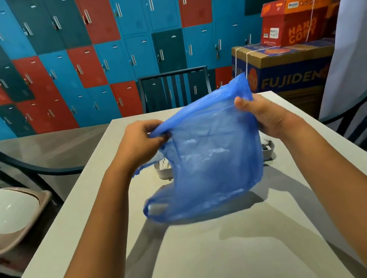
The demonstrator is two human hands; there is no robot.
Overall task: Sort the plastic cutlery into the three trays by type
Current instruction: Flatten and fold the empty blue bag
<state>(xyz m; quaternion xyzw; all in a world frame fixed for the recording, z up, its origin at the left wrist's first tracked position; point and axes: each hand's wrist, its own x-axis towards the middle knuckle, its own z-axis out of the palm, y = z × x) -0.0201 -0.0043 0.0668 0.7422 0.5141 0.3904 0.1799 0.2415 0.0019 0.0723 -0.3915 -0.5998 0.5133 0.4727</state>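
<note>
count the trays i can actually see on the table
2 partly visible: one tray peeks out left of the blue bag, another tray at its right edge. The bag, held up by both hands, may hide a third on the table.

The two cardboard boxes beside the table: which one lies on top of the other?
The red and orange box printed HARD COPY lies on top. Under it sits the wider brown and blue box printed FUJIDEN, tied with white string.

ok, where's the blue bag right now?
Head view, centre: the blue bag hangs above the table, held by left hand and right hand, hiding the trays.
</note>
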